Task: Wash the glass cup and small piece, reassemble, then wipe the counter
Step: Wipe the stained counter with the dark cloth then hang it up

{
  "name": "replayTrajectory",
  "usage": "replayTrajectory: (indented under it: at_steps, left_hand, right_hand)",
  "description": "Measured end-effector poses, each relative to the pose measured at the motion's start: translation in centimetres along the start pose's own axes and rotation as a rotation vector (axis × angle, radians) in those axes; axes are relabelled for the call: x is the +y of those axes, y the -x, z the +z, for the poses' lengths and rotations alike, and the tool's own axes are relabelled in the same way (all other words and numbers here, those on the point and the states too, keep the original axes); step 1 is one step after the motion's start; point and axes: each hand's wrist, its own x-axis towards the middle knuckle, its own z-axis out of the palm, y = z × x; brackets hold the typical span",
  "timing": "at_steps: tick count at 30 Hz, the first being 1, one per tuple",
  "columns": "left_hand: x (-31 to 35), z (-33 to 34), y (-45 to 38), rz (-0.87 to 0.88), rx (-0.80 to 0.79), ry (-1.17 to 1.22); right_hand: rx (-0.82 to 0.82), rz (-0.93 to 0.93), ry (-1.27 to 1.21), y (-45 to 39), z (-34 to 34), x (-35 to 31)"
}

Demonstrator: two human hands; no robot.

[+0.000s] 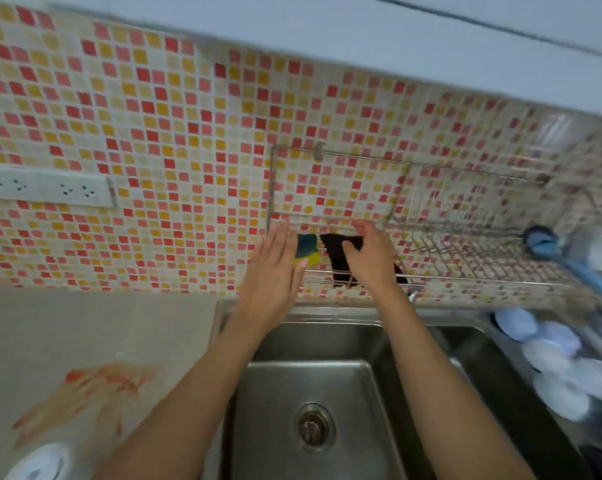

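Observation:
Both my hands reach up to the wire rack on the tiled wall above the sink. My right hand pinches a black cloth that hangs over the rack's front wires. My left hand is beside it with fingers apart, its fingertips at a green and yellow sponge that lies on the rack. The glass cup and the small piece are not clearly in view; a blurred round white and clear object sits at the bottom left on the counter.
A steel sink with a drain lies below my arms. The beige counter with a goldfish print spreads left. Pale plates stack at the right. A blue brush hangs on the rack's right end. A socket strip is on the wall.

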Motion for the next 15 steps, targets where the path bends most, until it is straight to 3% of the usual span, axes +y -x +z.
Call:
replayTrajectory:
  at_steps: [3,5,10,15]
  left_hand:
    - [0.8,2.9,-1.7,0.018,-0.099,-0.229]
    - [0.8,3.9,-1.8,-0.007,-0.123,-0.333]
    - [0.8,4.6,-1.9,-0.053,-0.113,-0.364]
    - [1.2,4.6,-1.8,-0.096,-0.107,-0.363]
  right_hand:
    - [-0.266,0.157,0.162,-2.7,0.9,1.1]
    - [-0.350,0.240,0.296,-3.9,2.0,1.1]
    - [-0.383,0.120,0.673,-4.8,2.9,0.6]
    - [-0.353,0.013,0.636,-4.8,2.4,0.2]
